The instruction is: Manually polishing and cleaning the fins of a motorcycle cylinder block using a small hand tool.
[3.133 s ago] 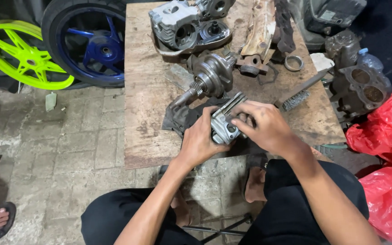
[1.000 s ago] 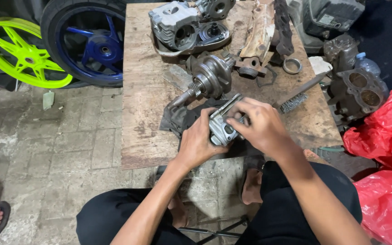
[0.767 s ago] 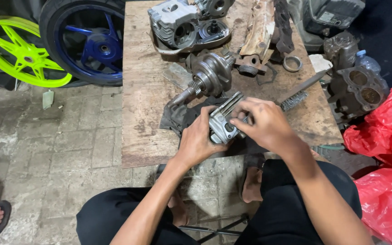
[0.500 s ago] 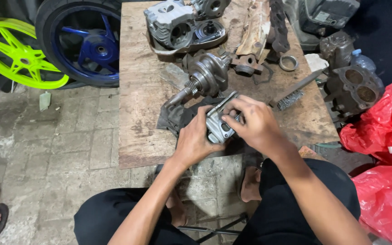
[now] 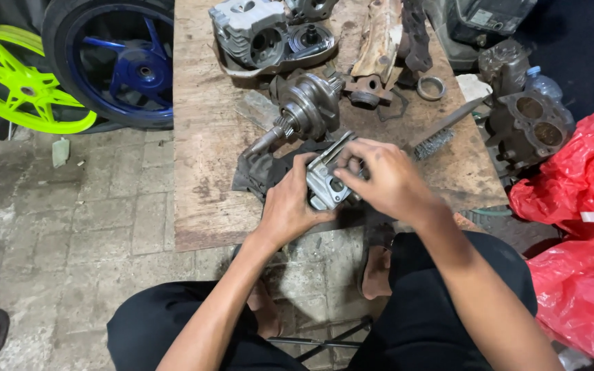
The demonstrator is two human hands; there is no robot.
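- The left hand [image 5: 289, 206] has its grip clenched around a small grey metal engine part [image 5: 326, 184], holding it just above the near edge of the wooden bench [image 5: 204, 137].
- The right hand [image 5: 386, 180] covers the part's far side, fingers curled onto it.
- Judged step: working the part by hand; the next move calls for steady support.
- A crankshaft [image 5: 305, 110] and wire brush [image 5: 441, 134] lie just beyond.
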